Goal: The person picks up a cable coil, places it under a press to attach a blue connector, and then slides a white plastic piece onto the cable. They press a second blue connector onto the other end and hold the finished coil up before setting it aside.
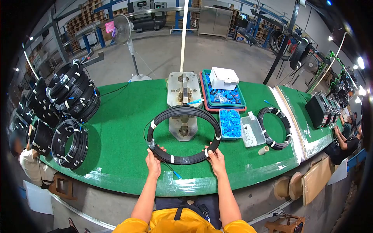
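Observation:
My left hand (154,162) and my right hand (216,159) grip the near side of a coil of black cable (190,159), one hand at each lower side. White ties and clear tape bind the coil. It is tilted up over the green table, in front of a metal hand press (183,93), and hides part of its base. A cable end with a blue connector (177,175) hangs below the coil near my left hand. Another blue-tipped end (195,101) shows at the coil's far side, close to the press.
Stacked black coils (75,93) stand on the left, with another coil (69,143) nearer. To the right are trays (243,107) of blue parts, a white box (224,79), a tub of blue pieces (230,123), a clear tub (253,132) and a coil (274,128). People sit at both sides.

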Motion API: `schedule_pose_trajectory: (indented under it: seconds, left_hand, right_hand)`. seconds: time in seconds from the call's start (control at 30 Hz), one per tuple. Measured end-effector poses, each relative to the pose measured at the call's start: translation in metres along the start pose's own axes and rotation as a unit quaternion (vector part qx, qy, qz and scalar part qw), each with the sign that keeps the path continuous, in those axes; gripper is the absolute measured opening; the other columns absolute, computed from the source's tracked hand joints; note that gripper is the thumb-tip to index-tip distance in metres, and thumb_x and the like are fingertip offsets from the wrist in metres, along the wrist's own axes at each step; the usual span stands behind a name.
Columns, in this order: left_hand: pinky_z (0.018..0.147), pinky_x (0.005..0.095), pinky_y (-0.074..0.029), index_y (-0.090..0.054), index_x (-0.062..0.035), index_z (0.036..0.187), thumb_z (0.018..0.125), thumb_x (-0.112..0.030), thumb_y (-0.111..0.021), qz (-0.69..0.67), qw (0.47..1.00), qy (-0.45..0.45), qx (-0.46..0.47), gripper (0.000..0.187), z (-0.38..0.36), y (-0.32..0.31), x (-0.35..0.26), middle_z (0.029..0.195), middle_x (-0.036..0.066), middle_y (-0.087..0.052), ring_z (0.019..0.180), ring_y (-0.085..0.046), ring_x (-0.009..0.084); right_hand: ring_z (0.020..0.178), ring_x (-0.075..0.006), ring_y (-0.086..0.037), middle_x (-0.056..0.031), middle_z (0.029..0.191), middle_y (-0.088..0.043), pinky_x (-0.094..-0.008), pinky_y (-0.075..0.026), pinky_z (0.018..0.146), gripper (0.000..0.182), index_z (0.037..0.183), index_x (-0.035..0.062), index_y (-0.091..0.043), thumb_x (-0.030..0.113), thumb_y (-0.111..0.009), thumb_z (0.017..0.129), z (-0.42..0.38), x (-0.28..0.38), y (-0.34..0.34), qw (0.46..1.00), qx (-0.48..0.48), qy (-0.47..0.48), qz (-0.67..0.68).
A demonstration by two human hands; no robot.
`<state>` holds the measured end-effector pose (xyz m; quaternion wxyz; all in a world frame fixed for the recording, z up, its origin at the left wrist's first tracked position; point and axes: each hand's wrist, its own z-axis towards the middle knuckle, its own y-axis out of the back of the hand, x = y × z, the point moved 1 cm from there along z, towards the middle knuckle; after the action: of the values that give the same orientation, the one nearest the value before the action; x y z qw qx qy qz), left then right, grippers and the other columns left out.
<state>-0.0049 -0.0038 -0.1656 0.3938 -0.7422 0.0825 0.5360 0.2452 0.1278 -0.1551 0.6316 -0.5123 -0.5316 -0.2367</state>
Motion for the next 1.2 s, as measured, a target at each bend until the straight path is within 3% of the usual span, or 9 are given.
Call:
schedule_pose_trajectory:
  seconds: [0.2, 0.27, 0.87, 1.2]
  left_hand:
    - [0.092, 0.0416, -0.054, -0.049, 0.0053, 0.125, 0.101, -0.055, -0.039, -0.011, 1.000, -0.003, 0.029, 0.065, 0.0034, 0.0069, 0.0054, 0.110, 0.020, -0.065, 0.100, -0.066, 0.0297]
    - [0.092, 0.0414, -0.054, -0.049, 0.0055, 0.125, 0.100, -0.055, -0.039, -0.003, 1.000, -0.004, 0.019, 0.066, 0.0022, 0.0060, 0.0041, 0.110, 0.020, -0.065, 0.100, -0.067, 0.0299]
    - [0.089, 0.0407, -0.055, -0.054, 0.0059, 0.120, 0.102, -0.052, -0.039, -0.001, 1.000, -0.010, 0.003, 0.063, 0.0030, 0.0074, 0.0073, 0.106, 0.020, -0.067, 0.096, -0.068, 0.0287]
    - [0.092, 0.0421, -0.053, -0.054, 0.0060, 0.122, 0.101, -0.052, -0.041, -0.019, 1.000, 0.007, 0.008, 0.063, 0.0008, 0.0076, 0.0032, 0.111, 0.021, -0.065, 0.102, -0.066, 0.0292]
  right_hand:
    - [0.111, -0.0227, -0.063, -0.0099, 0.127, -0.061, -0.0377, -0.052, 0.093, 0.052, 0.143, 0.0062, -0.043, 0.016, -0.063, 0.096, 0.0006, -0.0015, 0.0010, 1.000, -0.010, -0.015, 0.011]
    - [0.112, -0.0240, -0.063, -0.0127, 0.128, -0.061, -0.0369, -0.053, 0.095, 0.051, 0.142, 0.0025, -0.043, 0.010, -0.062, 0.096, -0.0008, 0.0019, -0.0014, 0.999, -0.018, -0.019, 0.029]
    - [0.110, -0.0226, -0.063, -0.0096, 0.125, -0.062, -0.0377, -0.052, 0.093, 0.049, 0.142, 0.0070, -0.045, 0.014, -0.062, 0.097, -0.0014, 0.0013, -0.0011, 1.000, -0.015, -0.014, 0.018]
    - [0.111, -0.0210, -0.063, -0.0102, 0.126, -0.062, -0.0360, -0.053, 0.094, 0.046, 0.139, 0.0030, -0.048, 0.012, -0.063, 0.096, -0.0058, 0.0044, -0.0047, 0.999, -0.031, -0.012, 0.034]
